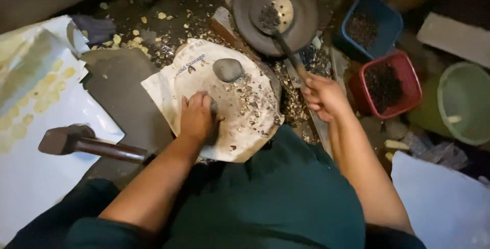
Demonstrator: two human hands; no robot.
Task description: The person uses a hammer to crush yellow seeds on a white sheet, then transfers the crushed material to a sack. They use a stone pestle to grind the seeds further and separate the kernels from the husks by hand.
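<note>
This looks like a small floor-level workshop for cracking nuts or seeds by hand. Around a cloth-covered work slab (240,111) lie broken shells (153,37); a hammer (76,142) rests to its left. To its right stand blue (370,27) and red (390,83) tubs of dark kernels, and a round metal pan (275,11) sits just beyond it.

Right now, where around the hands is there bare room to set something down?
Bare: the dark slab between the white sheet and the cloth work mat. Crowded: shell litter around the ladle pan, and the blue tub and red tub beside the right hand.
</note>
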